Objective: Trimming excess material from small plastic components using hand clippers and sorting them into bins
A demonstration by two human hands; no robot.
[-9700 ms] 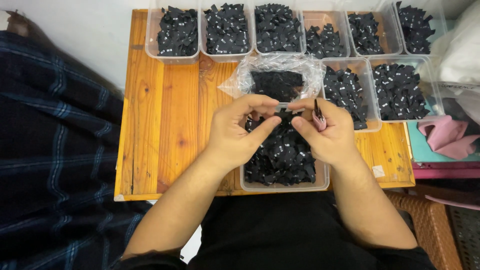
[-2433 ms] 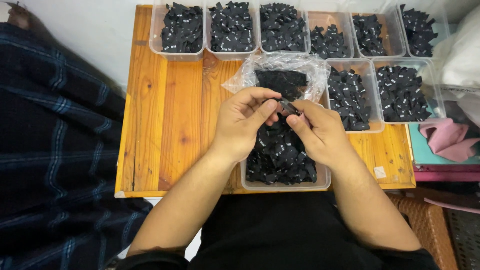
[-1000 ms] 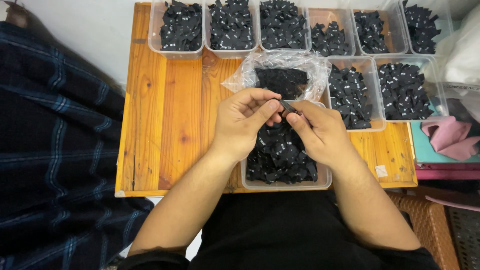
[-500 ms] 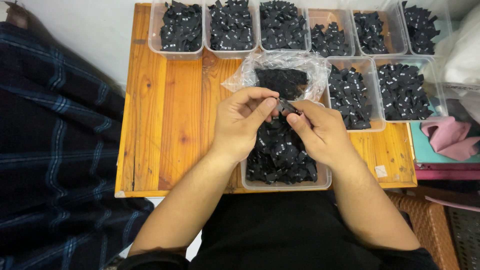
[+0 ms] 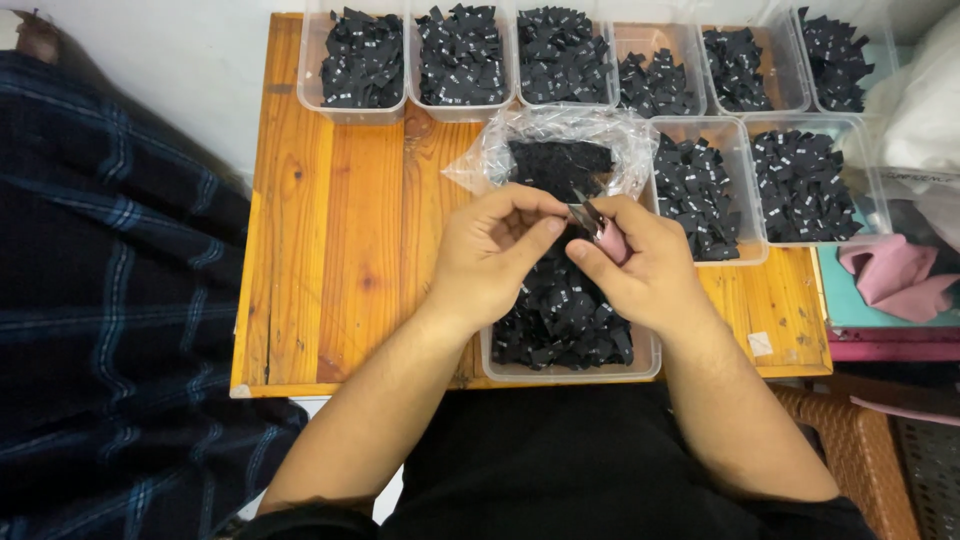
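Item pinched btwn left hand & right hand: too small.

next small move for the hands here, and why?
Probably close the snips on the small black label piece pinched by the left hand. The right hand holds the blades right at that pinch, both hands over the near tub of labels.

Clear tubs of black labels: nine in total
- Back row: six, first tub at the left end, last tub at the right end
- Middle row: two, tub and tub
- Front: one tub under the hands

Clear bag of labels: one

Hands: two, left hand and right hand

Tabletop: one
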